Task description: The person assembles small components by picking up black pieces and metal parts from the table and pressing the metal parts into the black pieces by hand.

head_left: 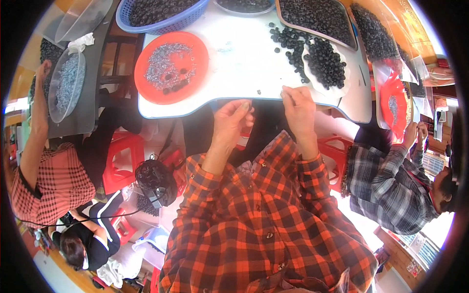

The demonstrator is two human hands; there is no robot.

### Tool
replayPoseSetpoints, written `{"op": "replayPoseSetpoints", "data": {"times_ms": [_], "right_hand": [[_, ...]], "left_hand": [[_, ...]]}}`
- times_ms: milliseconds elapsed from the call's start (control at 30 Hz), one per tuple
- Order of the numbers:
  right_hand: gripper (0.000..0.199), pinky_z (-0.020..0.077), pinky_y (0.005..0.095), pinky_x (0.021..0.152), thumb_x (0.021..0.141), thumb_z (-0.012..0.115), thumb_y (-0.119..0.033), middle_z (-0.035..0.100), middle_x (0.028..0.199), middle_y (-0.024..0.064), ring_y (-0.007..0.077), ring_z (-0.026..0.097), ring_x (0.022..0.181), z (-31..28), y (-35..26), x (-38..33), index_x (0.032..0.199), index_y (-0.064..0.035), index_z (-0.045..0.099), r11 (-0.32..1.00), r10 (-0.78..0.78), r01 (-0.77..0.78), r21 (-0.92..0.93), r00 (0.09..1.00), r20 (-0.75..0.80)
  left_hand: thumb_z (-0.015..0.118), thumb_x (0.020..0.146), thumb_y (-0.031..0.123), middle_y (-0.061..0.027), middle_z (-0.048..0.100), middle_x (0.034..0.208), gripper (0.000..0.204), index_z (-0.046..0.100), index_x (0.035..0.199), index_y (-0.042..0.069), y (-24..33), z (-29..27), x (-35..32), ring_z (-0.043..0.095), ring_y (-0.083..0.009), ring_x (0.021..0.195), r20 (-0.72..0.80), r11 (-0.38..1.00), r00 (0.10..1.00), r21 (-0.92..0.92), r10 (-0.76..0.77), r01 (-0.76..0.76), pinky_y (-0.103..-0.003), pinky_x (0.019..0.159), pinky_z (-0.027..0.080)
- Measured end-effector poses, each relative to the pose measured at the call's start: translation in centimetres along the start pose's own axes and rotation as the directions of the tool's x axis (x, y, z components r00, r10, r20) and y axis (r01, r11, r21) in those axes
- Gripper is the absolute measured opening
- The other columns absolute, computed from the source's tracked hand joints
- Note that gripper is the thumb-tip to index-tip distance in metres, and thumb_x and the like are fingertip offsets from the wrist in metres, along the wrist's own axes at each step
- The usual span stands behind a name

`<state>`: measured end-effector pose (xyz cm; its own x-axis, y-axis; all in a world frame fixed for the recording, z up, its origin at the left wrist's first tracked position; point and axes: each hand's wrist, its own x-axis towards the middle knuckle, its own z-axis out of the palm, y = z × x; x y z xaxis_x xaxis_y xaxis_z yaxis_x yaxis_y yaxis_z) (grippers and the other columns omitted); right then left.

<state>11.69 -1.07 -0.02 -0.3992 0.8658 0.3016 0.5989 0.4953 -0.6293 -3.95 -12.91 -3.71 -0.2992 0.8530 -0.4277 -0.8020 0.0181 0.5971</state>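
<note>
Your left hand, center frame, is curled, fingertips pinching a small dark piece; mostly covered, shape unreadable. Your right hand, right of center: thumb and forefinger close together, can't tell if they pinch anything. Black rings, upper right, hide most of the white dish. Blue basket is cut off by the top edge.
</note>
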Motion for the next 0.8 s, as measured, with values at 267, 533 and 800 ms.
{"op": "replayPoseSetpoints", "data": {"times_ms": [267,533,800], "right_hand": [[0.011,0.0500,0.0383,0.063,0.088,0.066,-0.006,0.059,0.090,0.0107,0.0278,0.063,0.072,0.6,0.5,-0.1,0.099,-0.0054,0.065,0.989,-0.111,0.112,-0.101,0.994,0.018],[0.012,0.0494,0.0293,0.063,0.090,0.064,-0.002,0.062,0.088,0.0086,0.0173,0.060,0.070,0.3,-0.8,-0.6,0.102,-0.0012,0.065,0.981,-0.018,0.019,0.194,1.000,-0.010],[0.013,0.0483,0.0198,0.063,0.092,0.068,-0.007,0.067,0.086,0.0011,0.0059,0.059,0.073,0.3,-3.0,-1.9,0.104,-0.0005,0.067,0.544,0.198,-0.422,0.725,0.905,0.378]], "left_hand": [[0.063,0.096,0.010,-0.0099,0.067,0.092,0.023,0.065,0.114,-0.004,0.2,-0.1,-0.2,0.062,-0.0116,0.071,0.061,0.998,0.998,-0.059,-0.022,0.026,-0.025,0.063,0.054],[0.058,0.099,0.009,-0.0148,0.066,0.104,0.027,0.060,0.120,-0.006,0.3,-0.2,-0.3,0.067,-0.0143,0.080,0.170,0.969,0.984,-0.228,-0.056,0.094,-0.024,0.072,0.059],[0.057,0.099,0.009,-0.0133,0.067,0.101,0.022,0.062,0.115,-0.005,0.0,0.0,-0.5,0.067,-0.0137,0.079,0.204,0.959,0.979,-0.271,-0.020,0.077,-0.024,0.071,0.058]]}}
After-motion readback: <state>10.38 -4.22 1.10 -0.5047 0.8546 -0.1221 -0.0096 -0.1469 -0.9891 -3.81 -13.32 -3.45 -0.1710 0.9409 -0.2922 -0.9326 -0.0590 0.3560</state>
